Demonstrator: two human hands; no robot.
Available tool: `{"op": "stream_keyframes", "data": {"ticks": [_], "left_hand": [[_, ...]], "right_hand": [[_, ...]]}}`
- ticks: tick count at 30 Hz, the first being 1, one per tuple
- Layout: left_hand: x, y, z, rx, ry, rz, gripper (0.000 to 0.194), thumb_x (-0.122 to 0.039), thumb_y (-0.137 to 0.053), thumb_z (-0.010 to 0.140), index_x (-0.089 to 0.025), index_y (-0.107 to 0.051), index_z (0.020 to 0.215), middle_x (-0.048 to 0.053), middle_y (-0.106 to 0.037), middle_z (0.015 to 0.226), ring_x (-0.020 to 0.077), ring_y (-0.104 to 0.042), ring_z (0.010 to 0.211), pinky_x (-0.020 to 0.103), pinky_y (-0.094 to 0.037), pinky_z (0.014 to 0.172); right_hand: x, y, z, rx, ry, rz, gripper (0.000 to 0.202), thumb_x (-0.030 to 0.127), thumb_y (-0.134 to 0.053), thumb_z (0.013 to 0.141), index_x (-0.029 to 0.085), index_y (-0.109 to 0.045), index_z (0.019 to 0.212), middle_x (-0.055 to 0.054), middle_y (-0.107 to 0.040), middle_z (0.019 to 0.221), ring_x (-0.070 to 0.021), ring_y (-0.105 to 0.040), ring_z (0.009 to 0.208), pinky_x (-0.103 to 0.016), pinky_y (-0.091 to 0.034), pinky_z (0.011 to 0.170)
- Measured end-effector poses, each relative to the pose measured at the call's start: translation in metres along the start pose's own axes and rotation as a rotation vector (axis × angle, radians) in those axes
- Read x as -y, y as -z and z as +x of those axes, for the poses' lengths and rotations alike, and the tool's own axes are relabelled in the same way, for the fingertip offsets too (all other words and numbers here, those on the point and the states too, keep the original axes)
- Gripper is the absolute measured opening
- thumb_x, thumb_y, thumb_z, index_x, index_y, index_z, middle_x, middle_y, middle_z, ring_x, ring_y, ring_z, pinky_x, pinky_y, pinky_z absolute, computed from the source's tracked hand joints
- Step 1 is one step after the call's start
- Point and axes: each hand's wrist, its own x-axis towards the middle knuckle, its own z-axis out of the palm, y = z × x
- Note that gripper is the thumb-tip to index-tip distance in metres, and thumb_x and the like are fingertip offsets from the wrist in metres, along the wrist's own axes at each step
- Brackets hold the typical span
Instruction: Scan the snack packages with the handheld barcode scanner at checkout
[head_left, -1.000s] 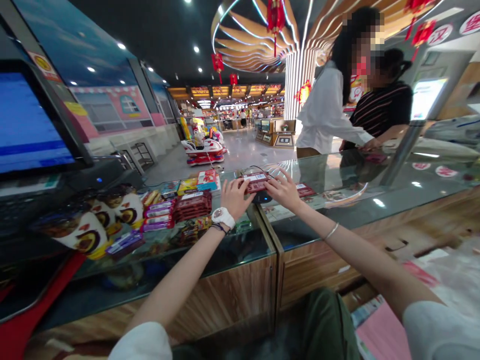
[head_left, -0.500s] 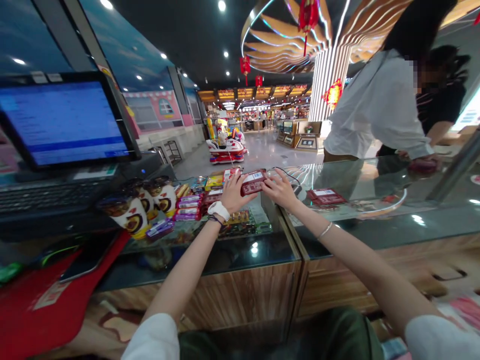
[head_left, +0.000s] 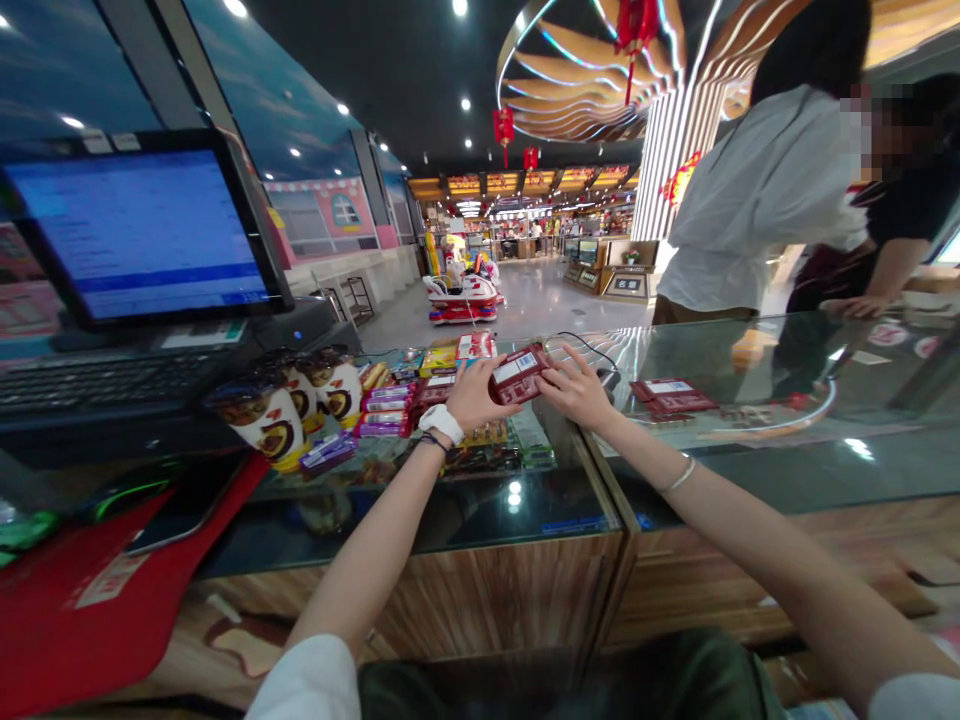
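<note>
A dark red flat packet with a white label is held tilted above the glass counter. My left hand, wearing a white watch, is closed on its left end, the thumb along the lower edge. Fingers of my right hand pinch the packet's right end, with one finger raised. Similar dark red packets lie on the glass to the right. Purple-wrapped snack packs and a yellow box sit left of my left hand. A red and white pack is just behind it.
At the left stand a monitor, a keyboard and several printed cups. A phone rests on a red mat. Across the counter is a person in a white shirt, beside another in dark clothes. A black cable loops behind my right hand.
The packet has turned so its right end points further up and away, still between both hands. The person in white has raised their arm from the counter, and the dark red item there is gone from view.
</note>
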Motion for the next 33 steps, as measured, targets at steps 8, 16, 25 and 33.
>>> {"op": "stream_keyframes", "data": {"ticks": [8,16,25,33], "left_hand": [[-0.003,0.008,-0.002,-0.124,-0.08,0.152,0.072,-0.042,-0.077,0.066,-0.021,-0.053,0.131,0.012,-0.057,0.136,0.0318,-0.051,0.13,0.054,-0.017,0.124],[-0.007,0.01,-0.003,-0.05,-0.185,0.213,0.061,-0.039,-0.075,0.07,-0.024,-0.057,0.126,0.011,-0.052,0.144,0.0329,-0.045,0.137,0.056,-0.013,0.125],[-0.01,0.009,-0.005,-0.037,-0.199,0.2,0.063,-0.038,-0.076,0.073,-0.024,-0.056,0.131,0.012,-0.042,0.154,0.0326,-0.039,0.142,0.058,-0.014,0.124],[-0.01,0.004,-0.005,-0.057,-0.184,0.217,0.053,-0.037,-0.075,0.075,-0.025,-0.06,0.125,0.011,-0.046,0.152,0.0321,-0.04,0.142,0.059,-0.01,0.124]], "right_hand": [[-0.001,0.007,0.003,0.036,-0.05,0.226,0.027,0.031,-0.059,0.091,0.024,-0.065,0.116,-0.01,-0.065,0.125,-0.0257,-0.056,0.12,-0.055,-0.032,0.118],[-0.01,0.014,0.002,0.146,-0.152,0.314,0.095,0.049,-0.07,0.079,0.019,-0.024,0.156,-0.017,-0.036,0.157,-0.0346,-0.025,0.149,-0.057,-0.024,0.12],[-0.009,0.015,0.002,0.106,-0.145,0.326,0.078,0.034,-0.068,0.079,0.021,-0.038,0.15,-0.015,-0.047,0.148,-0.0312,-0.04,0.141,-0.058,-0.024,0.12],[-0.009,0.009,0.0,0.121,-0.163,0.32,0.078,0.035,-0.071,0.08,0.023,-0.038,0.15,-0.015,-0.043,0.153,-0.0318,-0.036,0.144,-0.058,-0.025,0.12]]}}
